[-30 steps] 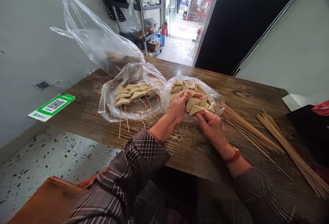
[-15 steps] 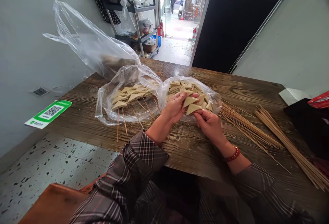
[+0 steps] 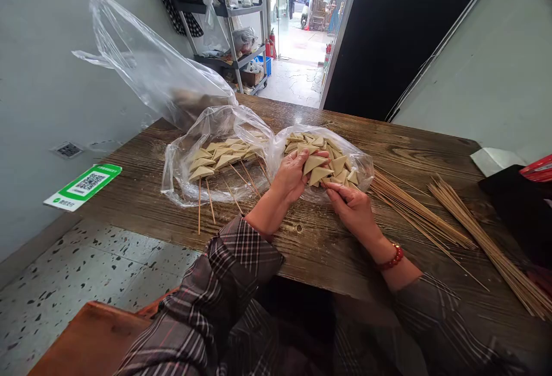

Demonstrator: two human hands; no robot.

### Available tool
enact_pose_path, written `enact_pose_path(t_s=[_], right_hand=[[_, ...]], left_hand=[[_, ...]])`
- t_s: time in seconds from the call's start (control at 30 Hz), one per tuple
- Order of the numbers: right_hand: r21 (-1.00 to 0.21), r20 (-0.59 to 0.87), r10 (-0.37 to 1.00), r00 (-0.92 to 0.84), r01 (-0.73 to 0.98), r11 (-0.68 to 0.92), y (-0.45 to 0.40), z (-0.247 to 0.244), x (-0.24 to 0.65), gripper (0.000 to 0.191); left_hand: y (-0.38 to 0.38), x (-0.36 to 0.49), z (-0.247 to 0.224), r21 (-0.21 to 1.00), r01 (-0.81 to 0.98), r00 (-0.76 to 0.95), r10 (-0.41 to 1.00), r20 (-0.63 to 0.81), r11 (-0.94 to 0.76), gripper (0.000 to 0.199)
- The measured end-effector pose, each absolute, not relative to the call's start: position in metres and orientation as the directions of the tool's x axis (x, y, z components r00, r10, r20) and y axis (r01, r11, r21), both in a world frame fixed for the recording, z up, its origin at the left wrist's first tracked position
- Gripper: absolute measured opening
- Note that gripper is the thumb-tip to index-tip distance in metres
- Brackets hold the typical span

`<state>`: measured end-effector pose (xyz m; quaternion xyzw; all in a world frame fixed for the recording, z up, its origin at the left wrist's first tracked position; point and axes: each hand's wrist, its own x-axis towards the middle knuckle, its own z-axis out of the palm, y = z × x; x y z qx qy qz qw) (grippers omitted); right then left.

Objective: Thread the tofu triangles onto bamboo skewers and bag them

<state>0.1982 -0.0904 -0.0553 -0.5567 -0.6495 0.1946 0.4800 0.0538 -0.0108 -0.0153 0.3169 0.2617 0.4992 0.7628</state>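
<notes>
My left hand (image 3: pixel 290 177) is closed around a short row of pale beige triangular pieces (image 3: pixel 318 174), like tofu slices. With its fingers pinched, my right hand (image 3: pixel 350 199) grips the lower end of a thin wooden skewer (image 3: pixel 324 183) that runs up to the lowest triangle. How far the skewer goes in is hidden. Behind both hands, a clear plastic bag (image 3: pixel 365 170) holds many loose triangles (image 3: pixel 338 163). To the left, filled skewers (image 3: pixel 222 154) lie on another clear bag (image 3: pixel 172 192), their bare sticks pointing toward me.
Two bundles of bare skewers, a nearer bundle (image 3: pixel 425 218) and a farther-right bundle (image 3: pixel 483 238), lie on the wooden table (image 3: pixel 319 255). A large clear bag (image 3: pixel 150 71) rises at the back left. A green-and-white QR card (image 3: pixel 84 186) is by the left edge. A shelf cart (image 3: pixel 233 37) stands beyond.
The held triangles have shifted slightly left and up, away from my right fingers. A length of skewer now shows between the lowest triangle and my right hand.
</notes>
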Motion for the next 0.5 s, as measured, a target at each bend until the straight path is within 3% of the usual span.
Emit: enact_pose_path(t_s=[0.5], right_hand=[[-0.771,0.384,0.919,0.091,0.579,0.265,-0.0898,-0.0620,0.2001,0.030]], left_hand=[[-0.0159,0.0554,-0.0135,0.705,-0.638,0.362,0.929,-0.083,0.311,0.022]])
